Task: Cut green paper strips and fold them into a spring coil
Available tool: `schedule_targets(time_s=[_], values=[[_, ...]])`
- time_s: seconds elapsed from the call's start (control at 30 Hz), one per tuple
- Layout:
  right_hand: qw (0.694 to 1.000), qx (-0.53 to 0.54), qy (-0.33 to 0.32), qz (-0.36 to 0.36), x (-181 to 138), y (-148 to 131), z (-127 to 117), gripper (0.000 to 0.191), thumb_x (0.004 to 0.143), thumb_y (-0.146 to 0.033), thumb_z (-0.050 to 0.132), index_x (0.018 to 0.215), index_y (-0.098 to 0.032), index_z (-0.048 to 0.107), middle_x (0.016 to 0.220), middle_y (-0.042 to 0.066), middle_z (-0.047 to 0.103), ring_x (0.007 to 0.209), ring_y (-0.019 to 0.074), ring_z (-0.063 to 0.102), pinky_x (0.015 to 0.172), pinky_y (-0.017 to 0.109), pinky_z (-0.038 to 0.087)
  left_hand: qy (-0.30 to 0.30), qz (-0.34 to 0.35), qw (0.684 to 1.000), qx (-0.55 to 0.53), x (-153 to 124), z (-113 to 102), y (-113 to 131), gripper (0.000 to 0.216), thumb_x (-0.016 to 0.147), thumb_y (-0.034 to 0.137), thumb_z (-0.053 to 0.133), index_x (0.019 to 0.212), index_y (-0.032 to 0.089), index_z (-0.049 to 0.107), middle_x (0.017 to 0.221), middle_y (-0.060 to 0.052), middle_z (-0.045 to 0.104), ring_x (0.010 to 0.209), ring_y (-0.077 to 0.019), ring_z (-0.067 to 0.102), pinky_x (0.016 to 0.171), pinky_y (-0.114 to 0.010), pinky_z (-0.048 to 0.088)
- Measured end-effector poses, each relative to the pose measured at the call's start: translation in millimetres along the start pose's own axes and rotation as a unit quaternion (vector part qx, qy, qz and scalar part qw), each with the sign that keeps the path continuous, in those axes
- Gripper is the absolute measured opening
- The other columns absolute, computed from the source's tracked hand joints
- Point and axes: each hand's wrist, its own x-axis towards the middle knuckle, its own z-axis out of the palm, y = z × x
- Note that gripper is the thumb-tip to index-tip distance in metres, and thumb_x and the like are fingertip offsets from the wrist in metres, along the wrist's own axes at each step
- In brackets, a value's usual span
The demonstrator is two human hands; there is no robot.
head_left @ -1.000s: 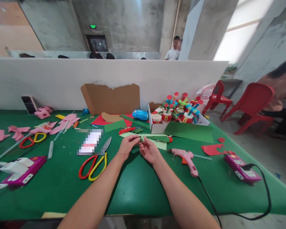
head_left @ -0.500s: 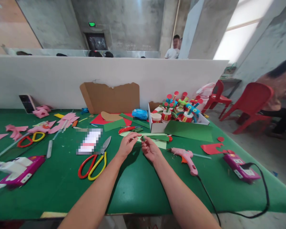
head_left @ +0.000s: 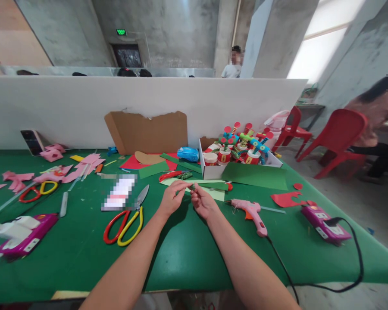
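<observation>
Between my two hands is a small folded paper spring (head_left: 192, 187), dark green with lighter bands. My right hand (head_left: 203, 201) has it pinched in the fingertips, palm turned up. The fingers of my left hand (head_left: 174, 199) are drawn together and meet the spring from the left side; their exact grip is partly hidden. Just beyond the hands lie another green paper spring (head_left: 185, 175), a red-handled tool (head_left: 170, 176) and pale green paper strips (head_left: 219, 194).
Scissors (head_left: 126, 224) with red and yellow handles lie left of my arms. A pink glue gun (head_left: 251, 212) is to the right, its cord running off the front edge. Behind stands a white box (head_left: 210, 173) of paper-cup figures. Purple power strips (head_left: 325, 223) sit at both sides.
My left fingertips have come onto the paper spring, which shows less now. The view has shifted slightly; the things on the table stay put.
</observation>
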Motion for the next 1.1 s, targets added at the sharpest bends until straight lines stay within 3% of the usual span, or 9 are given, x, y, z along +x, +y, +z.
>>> schedule_targets(time_s=[0.23, 0.53, 0.7, 0.97, 1.1], values=[[0.999, 0.023, -0.007, -0.032, 4, 2, -4, 0.024, 0.080, -0.030, 0.069, 0.067, -0.013, 0.058, 0.052, -0.004, 0.052, 0.039, 0.0008, 0.043, 0.038, 0.006, 0.042, -0.022, 0.029, 0.999, 0.033, -3, 7, 2, 0.039, 0.084, 0.013, 0.042, 0.110, 0.022, 0.069, 0.109, -0.008, 0.063, 0.103, -0.0190, 0.057, 0.094, -0.037, 0.046], [0.998, 0.030, 0.001, -0.046, 0, 2, 0, 0.026, 0.076, -0.029, 0.074, 0.065, -0.014, 0.056, 0.051, -0.006, 0.048, 0.038, 0.0001, 0.035, 0.034, 0.007, 0.033, -0.021, 0.088, 0.986, 0.137, -5, 10, 1, 0.050, 0.080, 0.005, 0.040, 0.118, 0.025, 0.065, 0.111, -0.007, 0.060, 0.100, -0.0193, 0.054, 0.092, -0.038, 0.046], [0.995, 0.001, 0.040, -0.086, 1, 6, 1, 0.029, 0.076, -0.031, 0.072, 0.060, -0.015, 0.054, 0.048, -0.006, 0.046, 0.038, 0.0018, 0.032, 0.032, 0.010, 0.029, -0.009, 0.095, 0.982, 0.163, -6, 15, 2, 0.055, 0.077, 0.001, 0.039, 0.120, 0.024, 0.063, 0.112, -0.008, 0.058, 0.096, -0.0188, 0.052, 0.090, -0.037, 0.046], [0.987, -0.046, 0.012, -0.155, 5, 6, -6, 0.014, 0.079, -0.025, 0.063, 0.066, -0.021, 0.059, 0.052, -0.005, 0.052, 0.046, 0.0080, 0.048, 0.047, 0.016, 0.044, -0.026, 0.093, 0.976, 0.193, -7, 16, 8, 0.055, 0.078, 0.003, 0.041, 0.125, 0.025, 0.060, 0.115, -0.009, 0.056, 0.094, -0.0196, 0.051, 0.089, -0.039, 0.046], [0.986, -0.036, 0.033, -0.161, 5, 4, -8, 0.020, 0.076, -0.023, 0.068, 0.062, -0.020, 0.055, 0.051, -0.005, 0.053, 0.047, 0.0070, 0.049, 0.049, 0.016, 0.045, -0.025, 0.089, 0.972, 0.215, -9, 20, 6, 0.056, 0.077, 0.004, 0.042, 0.126, 0.026, 0.058, 0.116, -0.010, 0.056, 0.096, -0.0205, 0.051, 0.090, -0.040, 0.046]])
